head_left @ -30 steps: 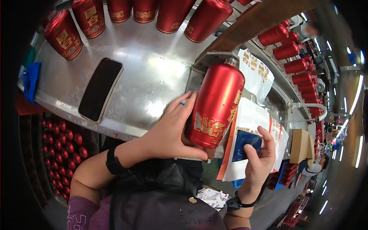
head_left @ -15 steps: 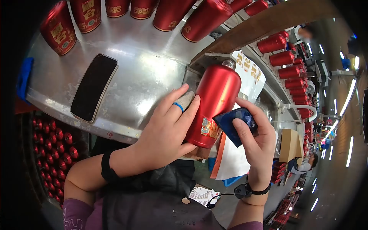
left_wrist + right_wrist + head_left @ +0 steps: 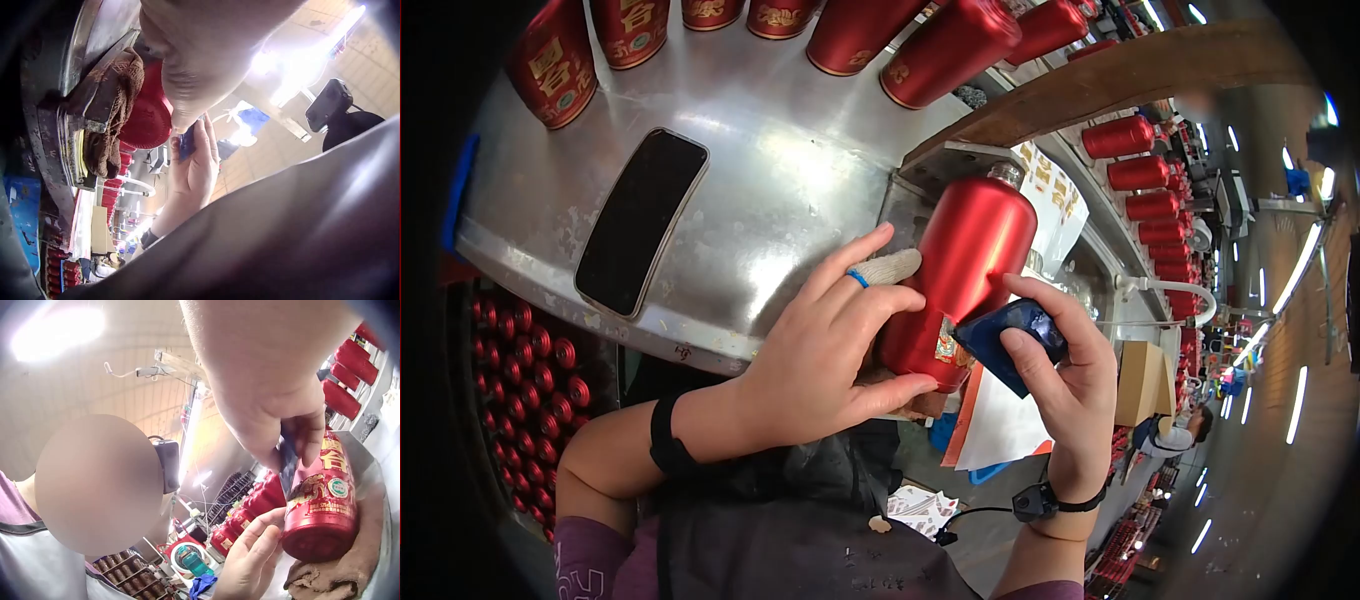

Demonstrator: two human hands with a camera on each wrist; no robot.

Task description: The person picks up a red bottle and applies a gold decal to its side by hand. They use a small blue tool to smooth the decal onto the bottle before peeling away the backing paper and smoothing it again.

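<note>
A red bottle point(image 3: 978, 250) with gold decoration lies on its side on a brown cloth point(image 3: 337, 575), its neck pointing away. My left hand point(image 3: 825, 350) has its fingers and thumb around the lower part of the bottle; one finger wears a pale cloth cover and a blue band. Between thumb and fingers my right hand point(image 3: 1065, 375) pinches a dark blue flat piece point(image 3: 1012, 340), its edge against the bottle near the gold decoration. The right wrist view shows the blue piece point(image 3: 288, 456) edge-on at the gold print.
A black phone point(image 3: 642, 222) lies on the metal table point(image 3: 770, 200). Red bottles point(image 3: 855, 35) stand along its far side. Printed sheets point(image 3: 1055, 200) and white paper point(image 3: 1000, 425) lie right of the bottle, below a wooden beam point(image 3: 1100, 85). More bottles fill a rack at lower left.
My right hand has moved up and left, bringing the blue piece from over the papers to the bottle. The bottle has turned, and my left fingers have shifted on it.
</note>
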